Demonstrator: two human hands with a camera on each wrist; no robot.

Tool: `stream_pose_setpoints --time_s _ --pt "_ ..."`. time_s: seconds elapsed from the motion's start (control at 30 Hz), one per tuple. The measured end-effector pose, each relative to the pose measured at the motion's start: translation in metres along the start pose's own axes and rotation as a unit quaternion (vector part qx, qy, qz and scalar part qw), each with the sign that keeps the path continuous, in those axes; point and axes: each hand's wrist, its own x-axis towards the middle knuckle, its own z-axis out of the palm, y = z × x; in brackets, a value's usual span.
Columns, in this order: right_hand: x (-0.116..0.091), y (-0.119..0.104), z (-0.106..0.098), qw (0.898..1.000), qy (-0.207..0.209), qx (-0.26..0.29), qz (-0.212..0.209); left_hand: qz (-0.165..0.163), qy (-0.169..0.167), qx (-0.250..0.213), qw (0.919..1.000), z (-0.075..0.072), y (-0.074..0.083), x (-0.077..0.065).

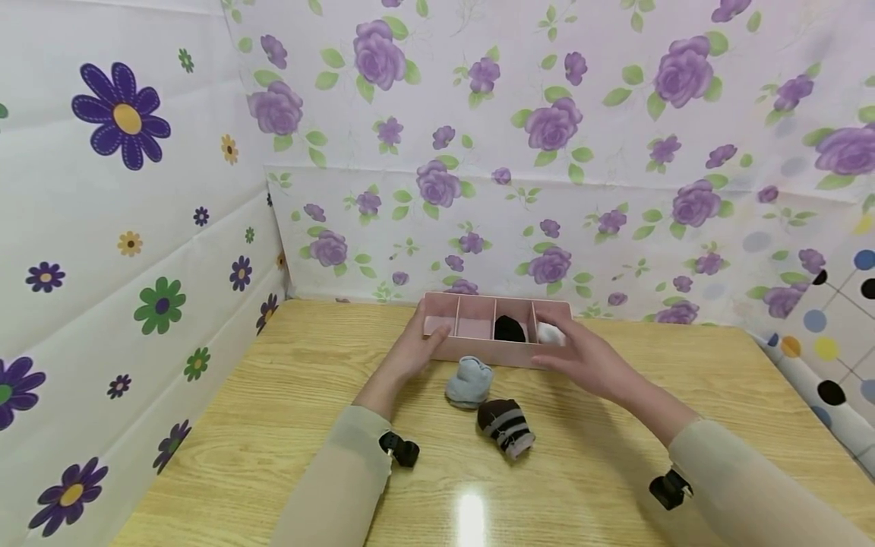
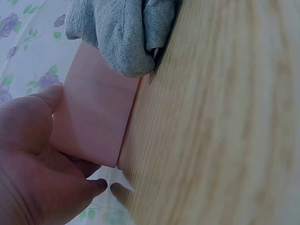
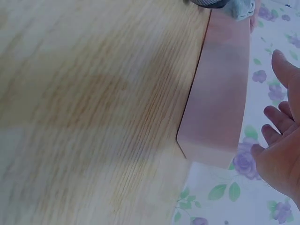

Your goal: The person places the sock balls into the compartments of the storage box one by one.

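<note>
A pink box [image 1: 481, 351] with a row of compartments stands on the table near the back wall. One compartment has a black sock [image 1: 509, 329] in it, and the right-end one has a white sock [image 1: 549, 334]. My left hand [image 1: 414, 346] holds the box's left end, thumb at the front rim and fingers round the end wall [image 2: 28, 150]. Over the right end is my right hand [image 1: 593, 362], its fingers spread and apart from the box in the right wrist view [image 3: 281, 136]. In front lie a rolled grey-blue sock [image 1: 469, 382] and a dark striped sock [image 1: 506, 427].
The wooden table [image 1: 273, 425] reaches back to a wall covering with purple roses [image 1: 437, 182]. A flower-printed sheet [image 1: 157, 228] borders the left side, and a dotted sheet [image 1: 834, 342] the right. Small black cameras sit on both wrists.
</note>
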Motion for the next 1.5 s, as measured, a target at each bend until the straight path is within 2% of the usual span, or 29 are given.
stream_pose_setpoints --time_s 0.27,0.5,0.67,0.9,1.13,1.33,1.5 --pt "-0.018 -0.005 0.0 1.0 -0.012 -0.013 -0.021 -0.002 0.004 -0.01 0.9999 -0.001 -0.001 0.002" --pt "-0.032 -0.006 0.007 0.998 -0.039 0.018 -0.035 -0.001 0.003 -0.001 1.0 0.0 -0.003 0.002" --pt "-0.041 -0.008 0.012 0.996 -0.072 0.045 -0.038 0.006 0.003 -0.002 1.0 -0.002 -0.001 0.003" --pt "-0.056 -0.009 0.02 0.987 -0.143 0.055 -0.044 0.017 0.004 -0.003 0.9998 0.0 -0.001 0.003" --pt "-0.06 -0.007 0.031 0.982 -0.157 0.052 -0.089 0.019 0.005 -0.011 0.9997 -0.002 -0.001 0.001" --pt "-0.062 -0.007 0.042 0.979 -0.176 0.051 -0.093 0.01 0.002 -0.002 0.9999 -0.001 -0.003 -0.002" --pt "-0.062 -0.009 0.045 0.979 -0.182 0.043 -0.087 0.014 0.004 -0.004 0.9999 0.0 -0.001 0.001"
